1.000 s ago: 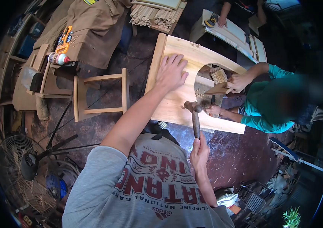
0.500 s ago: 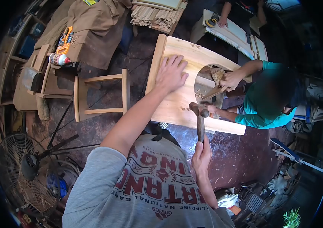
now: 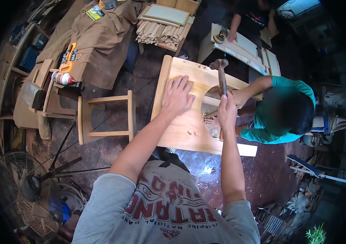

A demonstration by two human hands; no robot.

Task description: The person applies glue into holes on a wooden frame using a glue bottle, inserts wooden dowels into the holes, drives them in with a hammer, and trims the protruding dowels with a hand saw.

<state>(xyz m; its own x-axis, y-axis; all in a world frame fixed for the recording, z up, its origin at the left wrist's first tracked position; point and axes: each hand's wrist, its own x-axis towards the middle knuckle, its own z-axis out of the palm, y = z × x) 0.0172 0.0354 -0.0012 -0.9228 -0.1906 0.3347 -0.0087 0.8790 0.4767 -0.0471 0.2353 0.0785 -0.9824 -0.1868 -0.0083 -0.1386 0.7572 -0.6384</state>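
Note:
My left hand [image 3: 177, 96] lies flat with its fingers spread on a pale wooden panel [image 3: 173, 136] that has a large curved cutout. My right hand [image 3: 227, 112] is wrapped round the handle of a hammer [image 3: 221, 75]. The hammer's head is raised over the far side of the panel, near small wood bits [image 3: 202, 66] on the surface. More small bits [image 3: 191, 133] sit on the near side. Across the cutout, a co-worker in a teal shirt [image 3: 299, 93] has both hands by the opening, partly hidden behind my right hand and the hammer.
A small wooden frame [image 3: 108, 133] stands on the floor at left, near a black fan [image 3: 30, 183]. A cloth-covered bench [image 3: 99, 49] carries a glue bottle [image 3: 62, 77] and an orange case [image 3: 68, 59]. Beyond, another person's hand [image 3: 232, 36] rests by a sander [image 3: 220, 35].
My right hand has carried the hammer from the panel's near side up to its far side. My left hand stays flat on the panel. The view has shifted slightly.

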